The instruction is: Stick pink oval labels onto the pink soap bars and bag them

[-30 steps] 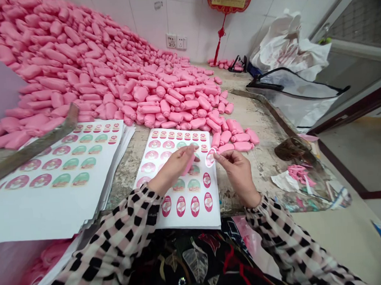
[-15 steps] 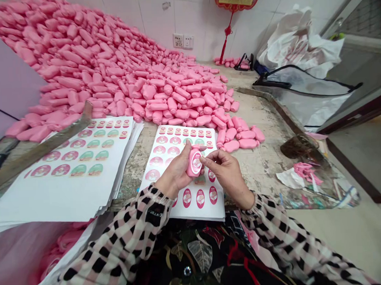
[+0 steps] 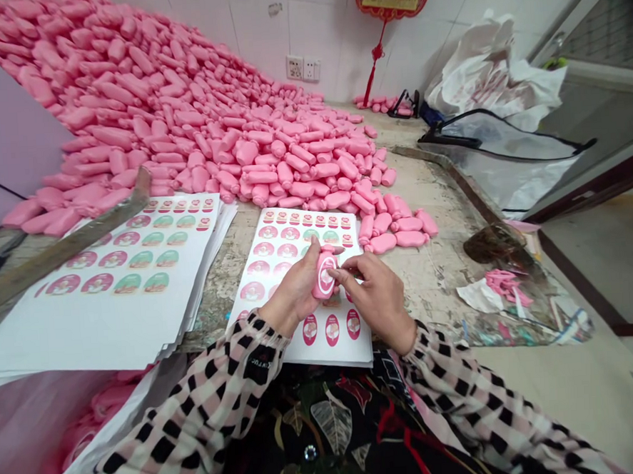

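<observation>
Pink bottle (image 3: 318, 292) lies mid-frame, neck toward the top, gripped in the curled left hand (image 3: 299, 289); from its right, the right hand's (image 3: 380, 295) bent fingers touch the oval label (image 3: 326, 280), pinching or not, I cannot tell.

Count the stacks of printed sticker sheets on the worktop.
2. One stack is at the left, partly crossed in view by a long bar; the other stack is below the left hand and right hand. More may be hidden behind the pink heap.
</observation>
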Demonstrator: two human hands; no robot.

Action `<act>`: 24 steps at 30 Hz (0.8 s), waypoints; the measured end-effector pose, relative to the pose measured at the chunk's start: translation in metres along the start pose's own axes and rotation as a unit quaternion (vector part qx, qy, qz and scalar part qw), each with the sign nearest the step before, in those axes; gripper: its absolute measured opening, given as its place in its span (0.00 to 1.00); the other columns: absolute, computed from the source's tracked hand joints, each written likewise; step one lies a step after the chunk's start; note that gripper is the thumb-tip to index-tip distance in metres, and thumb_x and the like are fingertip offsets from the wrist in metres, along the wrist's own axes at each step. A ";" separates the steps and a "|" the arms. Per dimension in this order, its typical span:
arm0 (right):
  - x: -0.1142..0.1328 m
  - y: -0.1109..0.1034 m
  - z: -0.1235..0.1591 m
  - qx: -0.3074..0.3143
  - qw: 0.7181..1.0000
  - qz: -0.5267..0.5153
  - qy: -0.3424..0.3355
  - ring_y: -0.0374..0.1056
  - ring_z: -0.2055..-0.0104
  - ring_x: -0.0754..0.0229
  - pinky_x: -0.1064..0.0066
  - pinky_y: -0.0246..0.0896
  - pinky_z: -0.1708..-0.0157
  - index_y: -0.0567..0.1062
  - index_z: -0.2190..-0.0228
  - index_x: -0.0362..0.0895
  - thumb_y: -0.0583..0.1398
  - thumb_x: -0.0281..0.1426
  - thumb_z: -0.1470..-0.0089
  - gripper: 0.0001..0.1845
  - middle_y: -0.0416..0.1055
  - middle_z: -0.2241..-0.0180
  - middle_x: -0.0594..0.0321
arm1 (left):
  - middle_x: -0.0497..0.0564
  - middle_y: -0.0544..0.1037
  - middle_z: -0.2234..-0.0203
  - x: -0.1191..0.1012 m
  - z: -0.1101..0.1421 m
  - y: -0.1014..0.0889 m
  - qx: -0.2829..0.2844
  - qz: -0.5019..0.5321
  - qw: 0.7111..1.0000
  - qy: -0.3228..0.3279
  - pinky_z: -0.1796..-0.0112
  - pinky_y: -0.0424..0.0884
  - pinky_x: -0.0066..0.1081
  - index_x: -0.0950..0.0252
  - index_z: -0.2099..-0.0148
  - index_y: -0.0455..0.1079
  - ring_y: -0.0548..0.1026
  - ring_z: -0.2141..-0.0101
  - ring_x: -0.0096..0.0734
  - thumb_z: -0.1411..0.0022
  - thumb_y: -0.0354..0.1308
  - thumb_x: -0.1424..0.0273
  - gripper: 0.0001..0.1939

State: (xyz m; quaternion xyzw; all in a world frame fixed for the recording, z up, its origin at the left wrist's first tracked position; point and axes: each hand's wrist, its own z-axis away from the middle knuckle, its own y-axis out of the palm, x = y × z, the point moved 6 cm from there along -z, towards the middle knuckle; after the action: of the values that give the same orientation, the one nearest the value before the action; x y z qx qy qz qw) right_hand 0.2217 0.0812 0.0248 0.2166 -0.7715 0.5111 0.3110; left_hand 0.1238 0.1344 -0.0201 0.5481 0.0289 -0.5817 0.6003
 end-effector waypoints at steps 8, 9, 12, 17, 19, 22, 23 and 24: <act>-0.030 0.024 -0.005 0.097 0.932 -0.305 0.168 0.62 0.77 0.65 0.72 0.57 0.76 0.71 0.70 0.44 0.63 0.47 0.57 0.21 0.68 0.77 0.67 | 0.47 0.68 0.81 0.004 0.010 0.009 -0.025 -0.074 0.997 0.002 0.85 0.65 0.27 0.66 0.54 0.64 0.69 0.85 0.28 0.41 0.44 0.46 0.28; -0.032 0.030 -0.003 0.111 0.909 -0.355 0.187 0.60 0.80 0.67 0.74 0.55 0.78 0.70 0.71 0.43 0.63 0.47 0.57 0.20 0.66 0.79 0.69 | 0.48 0.70 0.79 0.005 0.013 0.010 -0.010 -0.094 0.996 0.002 0.85 0.65 0.27 0.65 0.54 0.62 0.70 0.84 0.29 0.42 0.46 0.46 0.28; -0.033 0.036 0.003 0.113 0.880 -0.414 0.202 0.57 0.81 0.68 0.75 0.53 0.80 0.68 0.77 0.43 0.63 0.46 0.58 0.19 0.62 0.81 0.71 | 0.48 0.71 0.74 0.012 0.028 0.010 0.048 -0.156 0.986 -0.013 0.86 0.63 0.25 0.60 0.49 0.56 0.71 0.83 0.29 0.46 0.57 0.52 0.28; -0.041 0.027 -0.003 0.158 0.941 -0.271 0.127 0.61 0.76 0.65 0.73 0.56 0.74 0.72 0.76 0.43 0.62 0.41 0.54 0.13 0.67 0.77 0.67 | 0.51 0.73 0.67 0.014 0.070 -0.014 0.040 -0.172 0.983 -0.040 0.78 0.66 0.24 0.55 0.44 0.56 0.73 0.73 0.29 0.52 0.64 0.71 0.34; -0.053 0.006 -0.019 0.113 0.988 -0.094 0.057 0.66 0.68 0.61 0.71 0.59 0.69 0.74 0.70 0.44 0.59 0.34 0.50 0.07 0.71 0.70 0.62 | 0.50 0.75 0.66 0.007 0.094 -0.038 -0.009 -0.160 0.986 -0.039 0.74 0.68 0.26 0.49 0.42 0.57 0.73 0.69 0.30 0.54 0.65 0.74 0.38; -0.074 -0.017 -0.040 0.096 0.975 0.199 -0.011 0.67 0.58 0.54 0.67 0.59 0.65 0.73 0.58 0.46 0.54 0.25 0.48 0.16 0.68 0.53 0.56 | 0.40 0.77 0.64 -0.011 0.139 -0.097 -0.112 -0.185 0.976 -0.010 0.72 0.70 0.30 0.35 0.45 0.58 0.74 0.69 0.32 0.60 0.67 0.72 0.42; -0.081 -0.021 -0.045 0.105 0.959 0.263 -0.017 0.67 0.58 0.53 0.66 0.58 0.67 0.71 0.55 0.47 0.53 0.24 0.48 0.19 0.66 0.49 0.54 | 0.31 0.77 0.63 -0.018 0.157 -0.124 -0.156 -0.205 0.966 -0.007 0.67 0.71 0.33 0.28 0.48 0.59 0.74 0.66 0.33 0.61 0.68 0.71 0.41; -0.087 -0.022 -0.049 0.117 0.944 0.309 -0.025 0.67 0.57 0.51 0.66 0.58 0.68 0.70 0.53 0.46 0.52 0.24 0.48 0.20 0.64 0.48 0.54 | 0.25 0.77 0.63 -0.024 0.175 -0.152 -0.199 -0.217 0.956 -0.011 0.63 0.70 0.36 0.26 0.51 0.60 0.75 0.64 0.35 0.63 0.68 0.70 0.40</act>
State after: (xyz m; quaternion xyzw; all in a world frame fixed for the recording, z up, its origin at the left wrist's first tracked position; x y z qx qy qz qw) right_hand 0.3112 0.1193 -0.0079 0.0154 -0.7426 0.6633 0.0910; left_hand -0.1007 0.0716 -0.0290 0.3918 0.2557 -0.6866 0.5565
